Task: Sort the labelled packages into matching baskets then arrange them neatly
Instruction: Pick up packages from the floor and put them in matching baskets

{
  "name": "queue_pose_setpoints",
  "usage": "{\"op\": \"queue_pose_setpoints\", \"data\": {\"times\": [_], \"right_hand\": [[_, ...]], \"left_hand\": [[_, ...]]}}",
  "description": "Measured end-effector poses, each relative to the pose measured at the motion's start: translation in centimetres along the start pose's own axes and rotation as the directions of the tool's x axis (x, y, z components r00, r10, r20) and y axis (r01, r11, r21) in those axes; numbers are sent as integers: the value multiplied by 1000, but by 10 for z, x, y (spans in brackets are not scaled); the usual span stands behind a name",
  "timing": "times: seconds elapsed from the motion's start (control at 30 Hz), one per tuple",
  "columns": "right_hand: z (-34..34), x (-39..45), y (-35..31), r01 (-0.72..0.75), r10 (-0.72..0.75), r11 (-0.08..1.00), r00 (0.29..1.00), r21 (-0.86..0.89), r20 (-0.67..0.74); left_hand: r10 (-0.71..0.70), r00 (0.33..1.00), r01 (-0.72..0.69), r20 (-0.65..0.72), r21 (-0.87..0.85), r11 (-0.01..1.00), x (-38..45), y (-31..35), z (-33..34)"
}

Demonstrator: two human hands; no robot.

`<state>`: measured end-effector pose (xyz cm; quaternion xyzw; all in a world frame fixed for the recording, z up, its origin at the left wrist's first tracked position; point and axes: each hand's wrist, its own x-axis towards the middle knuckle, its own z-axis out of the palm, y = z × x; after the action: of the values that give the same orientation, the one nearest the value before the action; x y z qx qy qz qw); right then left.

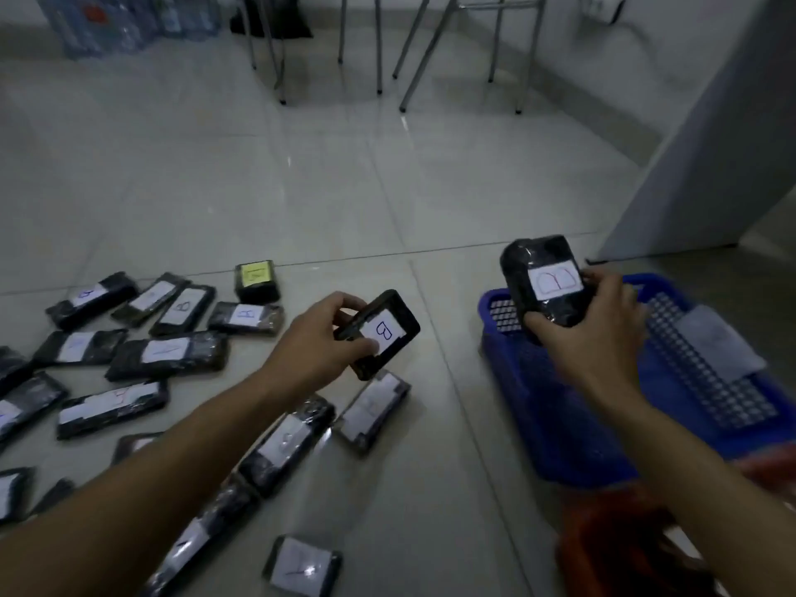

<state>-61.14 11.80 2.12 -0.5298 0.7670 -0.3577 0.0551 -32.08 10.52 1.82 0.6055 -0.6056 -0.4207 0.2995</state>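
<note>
Several black wrapped packages with white paper labels lie scattered on the tiled floor at the left, such as one marked B [183, 309] and one with a yellow label [256, 280]. My left hand [321, 342] grips a black package labelled B [381, 333] a little above the floor. My right hand [590, 329] holds another black package with a B label [547, 282] upright over the near-left corner of the blue basket [560, 428]. A grey pad lies in the blue basket at its right.
An orange-red basket [624, 549] sits at the lower right, partly behind my right forearm. Metal chair or table legs [379, 49] stand at the back. A grey wall panel [710, 157] rises at the right. Water bottles [120, 23] stand in the far left corner.
</note>
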Motion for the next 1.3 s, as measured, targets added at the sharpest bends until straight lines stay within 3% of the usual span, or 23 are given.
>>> {"op": "queue_pose_setpoints", "data": {"times": [0.07, 0.17, 0.27, 0.33, 0.37, 0.43, 0.47, 0.53, 0.6, 0.73, 0.83, 0.93, 1.0, 1.07, 1.17, 1.23, 1.3], "right_hand": [[-12, -1, 36, -125, 126, 991, 991, -49, 36], [-10, -1, 78, -245, 284, 953, 928, -177, 241], [1, 2, 95, -182, 327, 925, 828, -333, 455], [1, 11, 91, -126, 276, 934, 847, -333, 454], [-3, 17, 84, -122, 210, 966, 883, -226, 421], [-17, 29, 67, -205, 100, 960, 889, 192, 447], [-24, 34, 61, -294, 67, 889, 841, 351, 537], [-33, 40, 56, -411, 11, 795, 745, 447, 667], [-34, 45, 67, -481, 81, 734, 763, 479, 641], [-34, 60, 113, -585, 421, 556, 810, 590, 407], [-29, 66, 153, -623, 560, 675, 781, 395, 275], [-19, 59, 171, -671, 595, 734, 711, 108, 374], [-16, 54, 168, -620, 600, 779, 695, -92, 395], [-18, 47, 149, -490, 529, 849, 784, -199, 326], [-17, 35, 106, -169, 184, 982, 953, -84, 241], [-8, 23, 70, 50, -55, 998, 971, 29, 233], [8, 9, 37, 213, -239, 969, 934, 124, 264]], "left_hand": [[41, 999, -42, 13, 17, 999, 5, 20, 30], [84, 995, -87, 50, 54, 995, 11, 46, 74], [95, 987, -107, 130, 95, 990, 15, 66, 103], [80, 981, -98, 176, 95, 991, 19, 75, 112], [74, 981, -90, 181, 79, 993, 21, 78, 115], [71, 984, -74, 160, 14, 997, 24, 86, 121], [74, 986, -70, 147, -28, 997, 26, 89, 126], [94, 986, -81, 139, -91, 993, 29, 95, 138], [136, 970, -120, 201, -89, 989, 30, 96, 151], [210, 945, -244, 251, 116, 963, 25, 84, 165], [256, 949, -289, 182, 187, 939, 19, 73, 165], [279, 952, -301, 124, 239, 923, 14, 64, 156], [275, 955, -296, 114, 265, 918, 8, 56, 147], [263, 957, -289, 126, 289, 913, -1, 46, 136], [240, 963, -268, 125, 316, 910, -10, 35, 118], [220, 967, -251, 126, 342, 905, -13, 31, 103], [200, 968, -243, 151, 376, 894, -17, 26, 83]]}}
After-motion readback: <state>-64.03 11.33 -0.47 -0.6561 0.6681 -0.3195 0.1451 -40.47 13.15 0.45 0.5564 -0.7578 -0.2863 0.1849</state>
